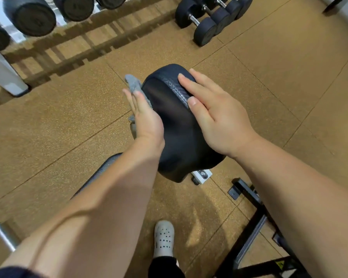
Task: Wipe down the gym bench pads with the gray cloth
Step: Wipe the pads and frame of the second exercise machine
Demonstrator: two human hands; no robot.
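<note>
The upright black bench pad [175, 121] serves as the landmark here, standing roughly in the middle of the view. Far to its left and beyond it, a rack of large dumbbells [34, 19] runs along the floor's edge.

Just left of the pad, the left hand [147, 119] lies flat with fingers extended, pressing the gray cloth [134, 85] against the pad's left side face. The cloth is not pinched in a closed grip; it is trapped between the open palm and the pad, with one end poking out beyond the fingertips and a bit hanging below the hand. Below and left of the pad, the edge of a second pad [107, 165] shows under the left forearm.

On the pad's right side, the right hand [215, 117] rests spread and flat on the textured edge, holding nothing, seemingly steadying the pad. Beyond and to the right of the pad, smaller dumbbells [209, 19] sit on the floor; below and to its right lies the black bench frame [249, 213].

As for progress, the wiping appears to be in hand on this pad's left side. No moisture or streaks show which faces are done, so it cannot be told how much is finished; the second pad seems likely to remain.
</note>
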